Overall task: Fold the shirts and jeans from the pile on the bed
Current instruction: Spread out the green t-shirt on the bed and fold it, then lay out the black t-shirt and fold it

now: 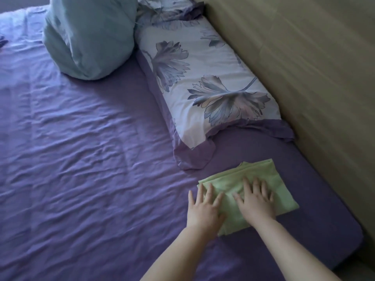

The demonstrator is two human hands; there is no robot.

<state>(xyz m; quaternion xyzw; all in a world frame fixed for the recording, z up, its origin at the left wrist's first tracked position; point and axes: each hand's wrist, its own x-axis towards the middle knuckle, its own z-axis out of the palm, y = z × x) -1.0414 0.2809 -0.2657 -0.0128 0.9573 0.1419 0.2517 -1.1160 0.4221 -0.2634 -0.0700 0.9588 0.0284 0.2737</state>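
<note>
A light green shirt (261, 173), folded into a small rectangle, lies flat on the purple bed sheet (85, 155) near the bed's right corner. My left hand (204, 209) rests palm down on its left edge, fingers spread. My right hand (255, 201) presses flat on the middle of the shirt, fingers apart. Neither hand grips the cloth. No pile of clothes or jeans is in view, apart from a dark scrap of fabric (3, 41) at the far left edge.
A white pillow with blue-grey leaf prints (203, 82) lies along the wooden headboard (304, 67) just beyond the shirt. A pale teal rolled duvet or pillow (87, 35) stands at the back. The bed's corner edge (359, 236) is close on the right.
</note>
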